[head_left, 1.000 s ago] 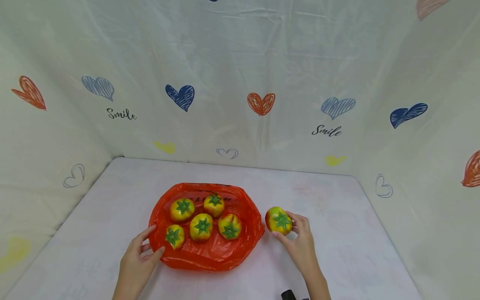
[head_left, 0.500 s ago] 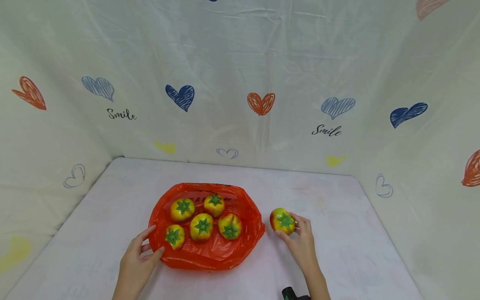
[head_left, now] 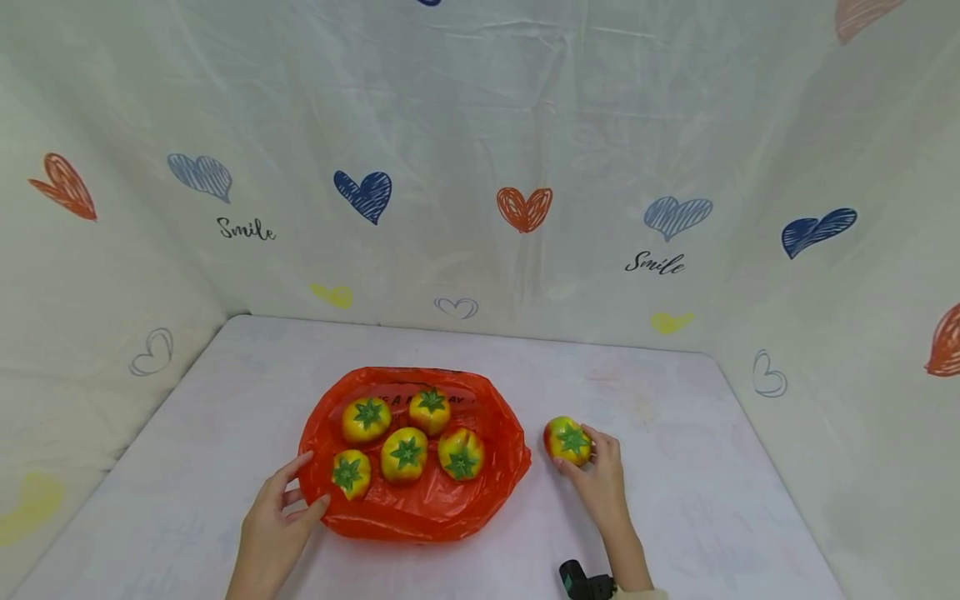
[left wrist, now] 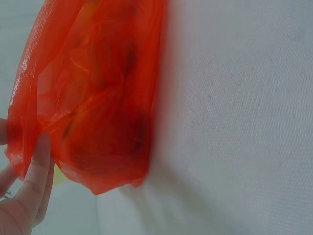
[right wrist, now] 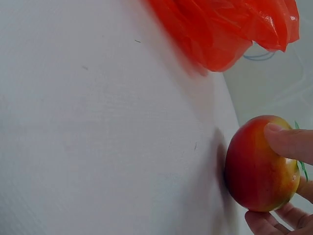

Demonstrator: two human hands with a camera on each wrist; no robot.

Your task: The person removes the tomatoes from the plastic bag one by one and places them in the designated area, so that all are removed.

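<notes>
We are looking at our right hand [head_left: 602,479] holding a persimmon-like fruit [head_left: 567,440], thumb pressing on its near side and fingertips bracing it from the opposite side, the hand opening only as far as the fruit's width. The fruit is nearly round, showing no clear long axis, and its green star-shaped calyx is facing up towards the head view. It is sitting just beyond the right edge of a red plastic bag [head_left: 431,502], near it but not touching, with a narrow strip of bare white counter [head_left: 675,467] separating them. From the right hand, then, the bag is lying directly to the left, its longer axis running left to right, roughly towards the held fruit. The right hand is clearly the nearer to this fruit; our left hand [head_left: 273,517] is staying out at the bag's left rim, pinching the thin plastic between thumb and fingers. Inside the wide mouth, 5 matching fruits [head_left: 405,455] are resting, calyxes showing. Whether the held fruit is touching the counter, we are not able to tell, though its shadow is falling close beside it.
</notes>
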